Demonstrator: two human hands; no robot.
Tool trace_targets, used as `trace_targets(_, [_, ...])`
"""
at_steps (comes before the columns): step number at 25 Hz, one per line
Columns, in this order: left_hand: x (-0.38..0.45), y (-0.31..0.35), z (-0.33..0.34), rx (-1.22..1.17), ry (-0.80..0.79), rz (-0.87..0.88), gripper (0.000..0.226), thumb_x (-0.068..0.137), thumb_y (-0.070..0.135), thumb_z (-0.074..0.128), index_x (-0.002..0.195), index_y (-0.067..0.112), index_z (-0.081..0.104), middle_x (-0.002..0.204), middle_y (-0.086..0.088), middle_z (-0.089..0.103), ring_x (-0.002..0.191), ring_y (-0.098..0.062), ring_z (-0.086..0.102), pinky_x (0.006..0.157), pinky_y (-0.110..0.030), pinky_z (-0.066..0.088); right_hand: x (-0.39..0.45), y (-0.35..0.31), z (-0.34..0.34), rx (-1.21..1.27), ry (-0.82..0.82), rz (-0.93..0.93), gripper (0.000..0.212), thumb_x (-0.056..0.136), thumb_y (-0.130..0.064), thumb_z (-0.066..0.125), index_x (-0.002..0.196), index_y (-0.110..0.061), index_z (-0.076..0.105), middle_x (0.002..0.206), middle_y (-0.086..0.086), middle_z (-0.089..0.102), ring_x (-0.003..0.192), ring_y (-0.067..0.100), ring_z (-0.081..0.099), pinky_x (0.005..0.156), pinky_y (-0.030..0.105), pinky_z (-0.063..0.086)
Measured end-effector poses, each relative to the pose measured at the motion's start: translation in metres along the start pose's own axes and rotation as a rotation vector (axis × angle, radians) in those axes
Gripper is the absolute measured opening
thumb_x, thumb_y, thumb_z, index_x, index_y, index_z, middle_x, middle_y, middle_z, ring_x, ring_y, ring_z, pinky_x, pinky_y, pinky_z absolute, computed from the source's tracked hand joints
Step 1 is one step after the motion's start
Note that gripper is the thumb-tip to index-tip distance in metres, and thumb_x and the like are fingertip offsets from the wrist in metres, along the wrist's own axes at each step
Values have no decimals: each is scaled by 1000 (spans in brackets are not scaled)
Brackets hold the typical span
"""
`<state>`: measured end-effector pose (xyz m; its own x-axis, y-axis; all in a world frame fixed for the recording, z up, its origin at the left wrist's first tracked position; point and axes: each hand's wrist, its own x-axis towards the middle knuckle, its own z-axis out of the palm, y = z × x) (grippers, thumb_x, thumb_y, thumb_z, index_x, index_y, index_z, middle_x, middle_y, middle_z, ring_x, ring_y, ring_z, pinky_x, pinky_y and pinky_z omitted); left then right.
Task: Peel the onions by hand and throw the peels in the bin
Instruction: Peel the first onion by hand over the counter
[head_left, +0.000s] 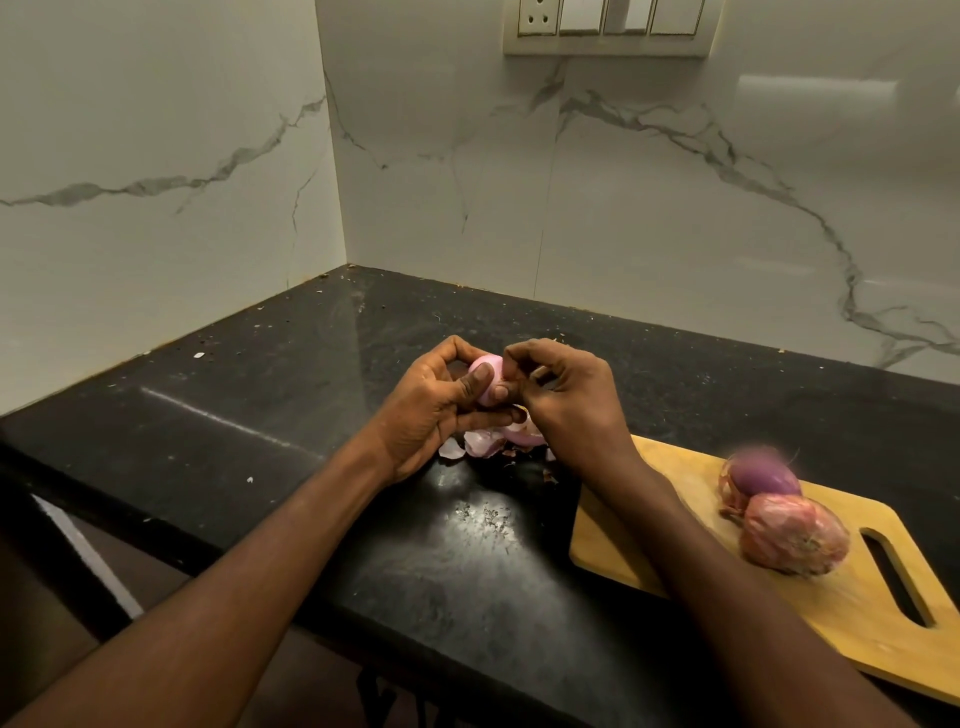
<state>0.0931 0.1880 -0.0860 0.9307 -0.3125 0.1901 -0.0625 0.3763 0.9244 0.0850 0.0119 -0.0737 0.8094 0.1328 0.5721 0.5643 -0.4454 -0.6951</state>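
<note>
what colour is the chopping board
Light yellowish wood, seen in the head view: chopping board.

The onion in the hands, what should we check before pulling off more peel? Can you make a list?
1. Onion held firmly by the left hand: ok.
2. Right hand pinching at the onion's skin: ok.
3. Loose peels gathered in one pile on the counter under the hands: ok, not binned yet.
4. Bin within reach: cannot tell, none in view.
5. Next onions ready: ok, two wait on the cutting board; the near onion is unpeeled, the far onion partly peeled.
</note>
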Motion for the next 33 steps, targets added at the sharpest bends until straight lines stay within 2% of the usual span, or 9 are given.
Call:
trace_targets(3, [-1, 0, 0, -9, 4, -14, 20, 96, 10, 59, 113, 4, 53, 93, -17, 70, 83, -24, 74, 79, -46, 65, 2, 0, -1, 15, -28, -14, 26, 87, 10, 69, 91, -15, 75, 87, -3, 70, 78, 1, 63, 67, 12, 50])
trace_targets(7, [0, 0, 0, -89, 35, -23, 26, 94, 13, 61, 116, 4, 53, 102, -23, 69, 87, -28, 75, 77, -43, 66, 1, 3, 4, 2, 12, -28, 19, 90, 7, 67, 92, -10, 75, 88, -2, 71, 82, 12, 67, 71, 27, 59])
trace_targets(11, [2, 0, -2, -170, 74, -13, 31, 93, 13, 61, 121, 5, 51, 117, -28, 66, 99, -34, 75, 84, -48, 64, -1, 2, 5, -2, 103, -11, 17, 91, -4, 75, 105, -14, 76, 96, -6, 75, 90, 4, 70, 78, 21, 59])
trace_targets(15, [2, 0, -1, -159, 47, -24, 32, 92, 8, 61, 122, 5, 50, 111, -24, 69, 95, -28, 75, 90, -51, 60, -2, 2, 8, 5, 123, 54, 14, 87, -5, 80, 97, -15, 77, 92, -4, 75, 87, 8, 72, 77, 26, 62])
trace_targets(19, [0, 1, 0, -138, 9, -29, 37, 89, 6, 62, 124, 3, 49, 105, -22, 70, 97, -29, 75, 88, -45, 63, -1, -1, 6, 62, 129, 95, 17, 89, 3, 72, 89, -12, 77, 89, -3, 75, 82, 7, 71, 70, 21, 59])
trace_targets(23, [-1, 0, 0, -107, 3, -31, 39, 89, 4, 63, 126, 3, 48, 106, -23, 71, 96, -27, 75, 80, -37, 65, -3, 0, 8, 80, 63, 104, 25, 86, 12, 67, 93, -9, 78, 91, 1, 74, 85, 11, 70, 71, 23, 60])
trace_targets(26, [0, -1, -1, -115, 18, -11, 40, 90, 5, 64, 127, 3, 48, 110, -24, 69, 99, -28, 74, 85, -41, 64, -2, 1, 11, 29, 71, 47, 34, 81, 18, 59, 97, -7, 77, 92, 3, 73, 87, 15, 69, 74, 24, 60])
trace_targets(29, [2, -1, -1, -147, 54, 0, 42, 87, 4, 66, 125, 3, 49, 117, -26, 68, 104, -33, 73, 86, -44, 64, -1, 2, 12, 43, 111, 50, 36, 84, 17, 59, 99, -10, 77, 93, 1, 73, 88, 10, 68, 75, 21, 58])
trace_targets(33, [2, 0, -1, -174, 81, 6, 41, 83, 3, 70, 117, 6, 49, 114, -25, 72, 105, -40, 73, 81, -42, 65, -2, 1, 11, 21, 128, 37, 23, 91, 5, 68, 97, -16, 72, 91, -5, 71, 87, 10, 69, 74, 32, 61])
